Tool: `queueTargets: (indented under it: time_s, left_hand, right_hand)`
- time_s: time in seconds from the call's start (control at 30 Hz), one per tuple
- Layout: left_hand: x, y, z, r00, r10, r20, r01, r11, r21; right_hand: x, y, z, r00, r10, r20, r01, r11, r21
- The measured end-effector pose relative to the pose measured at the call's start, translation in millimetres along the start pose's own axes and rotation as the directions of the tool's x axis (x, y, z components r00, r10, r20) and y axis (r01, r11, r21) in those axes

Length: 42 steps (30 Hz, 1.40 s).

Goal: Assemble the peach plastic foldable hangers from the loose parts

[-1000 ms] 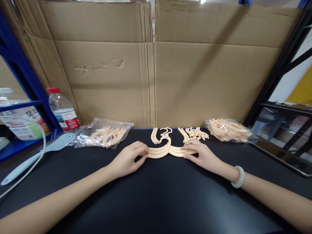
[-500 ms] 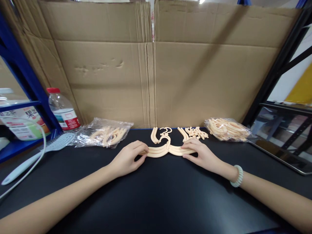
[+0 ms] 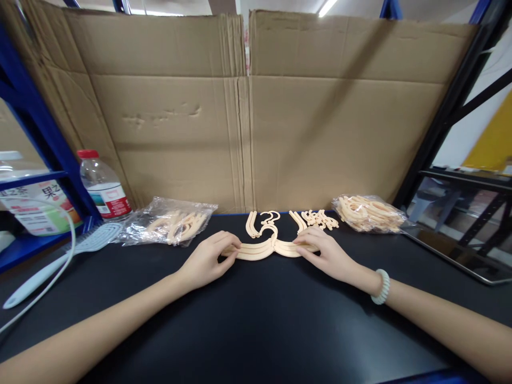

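A cream plastic clothes hanger (image 3: 256,250) lies on the black table, its hook curving up toward the back and its two arms spread sideways. My left hand (image 3: 212,258) is closed on the tip of the left arm, thumb in front and fingers behind. At the other end, my right hand (image 3: 326,253) pinches the right arm. Just behind the hanger are loose curved arm pieces (image 3: 251,224) at left, hook pieces (image 3: 270,217) in the middle, and more arm pieces (image 3: 296,221) partly hidden behind my right fingers.
A heap of small cream parts (image 3: 320,218) sits at the back right, near a plastic bag of parts (image 3: 368,213). Another clear bag (image 3: 168,221), a hairbrush (image 3: 64,261) and a red-capped bottle (image 3: 104,186) are at left. Cardboard (image 3: 180,133) stands behind. A dark-screened tray-like object (image 3: 456,253) lies right.
The view has tilted and shifted slightly. Both hands stay on the hanger's two ends, and the hanger's position among the pieces looks nearly the same.
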<state>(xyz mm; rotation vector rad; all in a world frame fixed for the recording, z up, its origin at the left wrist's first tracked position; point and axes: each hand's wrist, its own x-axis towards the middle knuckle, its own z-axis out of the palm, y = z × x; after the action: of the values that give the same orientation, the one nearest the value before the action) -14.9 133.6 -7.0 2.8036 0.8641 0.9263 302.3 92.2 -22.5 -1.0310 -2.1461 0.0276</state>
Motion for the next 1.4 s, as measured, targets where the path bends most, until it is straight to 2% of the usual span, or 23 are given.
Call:
queueTargets:
  time_s: [0.13, 0.3, 0.43, 0.57, 0.73, 1.07, 1.23, 1.4]
  left_hand:
    - [11.3, -5.4, -5.5, 0.993, -0.118, 0.002, 0.118, 0.993, 0.000]
    - [46.1, -18.8, -6.9, 0.961, -0.261, 0.088, 0.263, 0.965, -0.008]
    - [77.3, -33.4, 4.3, 0.897, -0.409, 0.167, 0.410, 0.912, 0.033]
    - [95.4, -39.8, 18.9, 0.822, -0.531, 0.204, 0.520, 0.847, 0.109]
    - [100.3, -38.8, 29.8, 0.770, -0.607, 0.198, 0.582, 0.794, 0.174]
    - [102.7, -45.9, 32.0, 0.744, -0.644, 0.177, 0.609, 0.763, 0.218]
    - [106.3, -45.6, 32.1, 0.724, -0.671, 0.160, 0.625, 0.737, 0.259]
    - [108.2, -44.1, 31.2, 0.706, -0.693, 0.146, 0.646, 0.715, 0.267]
  right_hand:
    - [14.9, 5.8, -2.4, 1.000, -0.006, -0.020, 0.005, 0.999, -0.039]
    - [56.7, 22.4, -4.2, 0.996, 0.051, 0.079, -0.034, 0.979, -0.203]
    - [94.9, 38.5, 2.9, 0.979, 0.073, 0.193, -0.016, 0.960, -0.278]
    - [116.8, 45.9, 17.7, 0.949, 0.093, 0.302, 0.028, 0.927, -0.373]
    - [122.2, 43.0, 31.1, 0.908, 0.118, 0.401, 0.101, 0.869, -0.484]
    - [128.4, 34.6, 36.9, 0.875, 0.128, 0.466, 0.198, 0.784, -0.588]
    - [130.8, 38.4, 41.6, 0.889, 0.122, 0.441, 0.176, 0.799, -0.575]
    - [126.0, 47.1, 39.2, 0.940, 0.092, 0.329, 0.085, 0.870, -0.486]
